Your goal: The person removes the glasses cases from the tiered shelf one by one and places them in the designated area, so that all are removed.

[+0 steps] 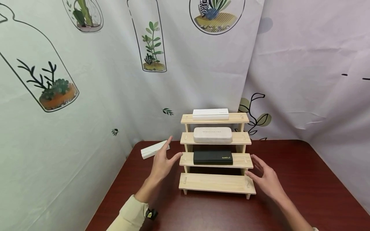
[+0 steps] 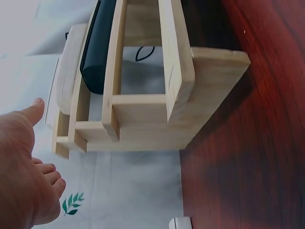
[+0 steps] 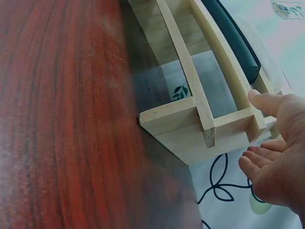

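A four-step light wooden display stand (image 1: 216, 183) is upright on the table. Its top step bears a slim white case (image 1: 210, 114), the one below a cream rounded case (image 1: 212, 135), and the third a black case (image 1: 212, 158). Beside the stand's left side is my left hand (image 1: 162, 164), thumb and fingers spread, holding nothing. My right hand (image 1: 267, 180) is at the right side with its fingers extended and nothing in its grasp. In the right wrist view its thumb (image 3: 267, 102) overlaps a step's end; whether it touches, I cannot tell.
Another white case (image 1: 150, 151) lies on the dark red table (image 1: 292, 179) at the back left, partly behind my left hand. A pale cloth (image 1: 115, 80) printed with plants in jars hangs behind and to the left. My left wrist wears a dark band (image 1: 151, 214).
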Available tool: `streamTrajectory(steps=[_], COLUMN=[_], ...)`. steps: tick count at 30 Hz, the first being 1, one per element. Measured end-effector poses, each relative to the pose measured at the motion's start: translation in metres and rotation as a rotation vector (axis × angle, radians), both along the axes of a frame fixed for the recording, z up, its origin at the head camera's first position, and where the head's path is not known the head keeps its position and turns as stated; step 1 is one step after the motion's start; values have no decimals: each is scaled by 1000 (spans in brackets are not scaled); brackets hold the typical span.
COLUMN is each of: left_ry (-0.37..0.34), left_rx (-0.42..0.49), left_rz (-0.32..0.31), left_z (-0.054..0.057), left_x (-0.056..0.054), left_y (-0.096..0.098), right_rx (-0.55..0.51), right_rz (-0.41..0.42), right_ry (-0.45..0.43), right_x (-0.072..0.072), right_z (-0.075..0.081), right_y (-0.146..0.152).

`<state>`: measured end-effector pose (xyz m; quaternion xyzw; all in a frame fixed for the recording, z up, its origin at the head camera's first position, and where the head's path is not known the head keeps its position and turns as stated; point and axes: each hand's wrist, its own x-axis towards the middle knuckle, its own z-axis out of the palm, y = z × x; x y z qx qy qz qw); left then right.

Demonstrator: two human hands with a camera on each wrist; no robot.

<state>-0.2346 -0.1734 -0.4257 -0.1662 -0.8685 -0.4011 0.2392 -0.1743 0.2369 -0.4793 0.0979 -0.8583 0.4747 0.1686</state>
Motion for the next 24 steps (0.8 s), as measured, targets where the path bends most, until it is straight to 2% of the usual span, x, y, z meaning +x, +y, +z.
streamTrajectory(steps=[8,24], left_ry=[10,11], left_rx=[-44,-38], left_rz=[-32,-127], left_z=[-8,-17], left_x=[6,11], left_y=[11,28], right_rx=[-16,-19], right_rz=[8,12], right_ry=[-12,-44], right_x=[-6,-13], right_z=[2,4], right_y=[0,-2])
